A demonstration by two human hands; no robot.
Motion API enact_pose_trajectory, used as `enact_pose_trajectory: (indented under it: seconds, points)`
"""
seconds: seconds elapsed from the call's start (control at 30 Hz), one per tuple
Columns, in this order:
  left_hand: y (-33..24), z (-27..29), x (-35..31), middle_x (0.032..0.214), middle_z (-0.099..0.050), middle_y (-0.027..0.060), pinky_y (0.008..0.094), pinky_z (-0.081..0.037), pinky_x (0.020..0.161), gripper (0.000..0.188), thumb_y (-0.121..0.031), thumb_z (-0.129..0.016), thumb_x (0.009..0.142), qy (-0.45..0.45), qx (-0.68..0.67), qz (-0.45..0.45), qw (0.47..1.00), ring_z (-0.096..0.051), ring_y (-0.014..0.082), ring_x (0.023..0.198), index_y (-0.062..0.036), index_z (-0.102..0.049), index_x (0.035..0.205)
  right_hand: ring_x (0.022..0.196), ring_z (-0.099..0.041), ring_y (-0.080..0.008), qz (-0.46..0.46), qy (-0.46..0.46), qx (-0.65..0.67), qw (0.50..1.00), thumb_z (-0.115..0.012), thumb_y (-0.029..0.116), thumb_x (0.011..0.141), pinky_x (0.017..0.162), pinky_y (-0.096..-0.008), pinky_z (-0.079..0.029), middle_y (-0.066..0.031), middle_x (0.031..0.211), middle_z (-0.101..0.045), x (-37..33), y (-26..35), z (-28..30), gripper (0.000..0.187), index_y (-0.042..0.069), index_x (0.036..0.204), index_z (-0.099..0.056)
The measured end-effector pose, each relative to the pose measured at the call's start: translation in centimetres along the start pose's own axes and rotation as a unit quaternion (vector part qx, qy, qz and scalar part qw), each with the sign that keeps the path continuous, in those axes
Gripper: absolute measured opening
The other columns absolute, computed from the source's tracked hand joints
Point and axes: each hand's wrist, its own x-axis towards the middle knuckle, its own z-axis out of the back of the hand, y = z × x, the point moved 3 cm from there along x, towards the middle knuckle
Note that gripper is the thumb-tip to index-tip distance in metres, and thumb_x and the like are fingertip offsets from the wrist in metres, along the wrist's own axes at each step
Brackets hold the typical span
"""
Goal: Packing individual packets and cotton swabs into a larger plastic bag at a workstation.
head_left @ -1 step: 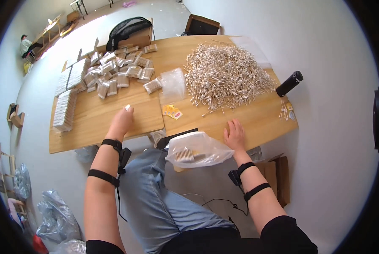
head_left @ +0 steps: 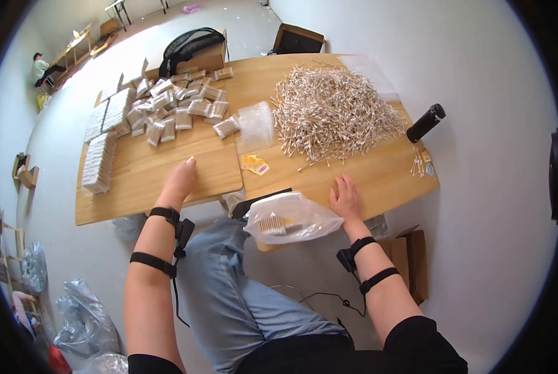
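1. Left hand [head_left: 180, 179]: over the near left part of the light-brown wooden table [head_left: 220, 173], knuckles up, wrist roughly straight. Contact with the tabletop: can't tell.
2. Left fingers: curled together, clamped on a small white item [head_left: 191, 160] poking out at the fingertip end. Too small to tell its kind.
3. Left forearm: rises from lower edge, nearly upright in view, leaning slightly right toward the hand; two black straps, black box-shaped device by the upper strap.
4. Right hand [head_left: 346, 198]: palm down, laid on the table near its front edge, back of hand up. Holds nothing visible.
5. Right fingers: extended forward, only slightly apart, thumb out to the left side.
6. Right forearm: slants up and left from the lower right; two black straps here too.
7. Translucent white plastic bag [head_left: 319, 217]: between the forearms at the table's front edge, its right tip right by the right wrist; touching or not, can't tell.
8. Big loose heap of white-tipped cotton swabs [head_left: 335, 112]: beyond the right hand, apart from it.
9. Clear-wrapped swab packs [head_left: 184, 118]: beyond the left hand, scattered.
10. Yellow-and-white paper cards [head_left: 254, 164]: between the hands, slightly forward.
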Motion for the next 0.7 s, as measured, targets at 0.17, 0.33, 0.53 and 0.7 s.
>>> enact_pose_trajectory:
  seconds: [0.17,0.33,0.53,0.7]
  points:
    - [-2.5,5.6,-5.4,0.105,-0.063,0.0135,0.0363,-0.06,0.076,0.028,-0.004,-0.052,0.09,-0.098,-0.534,0.095,0.834,-0.066,0.0236,0.092,-0.0037,-0.055,0.118,0.104,-0.058,-0.024,-0.198,0.095,0.382,0.898,-0.063,0.027,0.092,0.09,-0.0368,-0.047,-0.0108,0.109,-0.061,0.6,-2.2,1.0,0.039,0.003,0.121,-0.056]
    - [-14.2,17.2,-14.5,0.106,-0.062,0.0074,0.0324,-0.058,0.083,0.035,-0.002,-0.05,0.091,0.017,-0.663,-0.115,0.74,-0.064,0.0152,0.097,-0.0043,-0.052,0.126,0.088,-0.057,-0.0098,-0.19,0.137,0.642,0.73,-0.06,0.03,0.097,0.076,-0.0271,-0.048,-0.0005,0.095,-0.058,1.0,6.3,14.2,0.036,0.005,0.122,-0.055]
    - [-23.9,18.7,-16.6,0.085,-0.066,0.0138,0.0366,-0.053,0.074,0.028,-0.007,-0.054,0.089,0.05,-0.296,-0.279,0.912,-0.068,0.0217,0.087,-0.0034,-0.061,0.116,0.07,-0.062,-0.0302,-0.043,0.234,0.327,0.915,-0.069,0.02,0.086,0.064,-0.0375,-0.05,-0.0165,0.078,-0.063,2.3,11.6,18.1,0.024,0.0,0.093,-0.057]
    - [-26.3,14.9,-15.6,0.094,-0.066,0.0244,0.0442,-0.051,0.078,0.032,-0.005,-0.053,0.083,0.029,-0.217,-0.254,0.942,-0.064,0.0409,0.09,-0.0031,-0.061,0.114,0.071,-0.063,-0.0335,-0.005,0.147,0.351,0.925,-0.07,0.02,0.083,0.065,-0.0411,-0.05,-0.0163,0.075,-0.064,3.1,12.3,17.8,0.025,-0.001,0.091,-0.058]
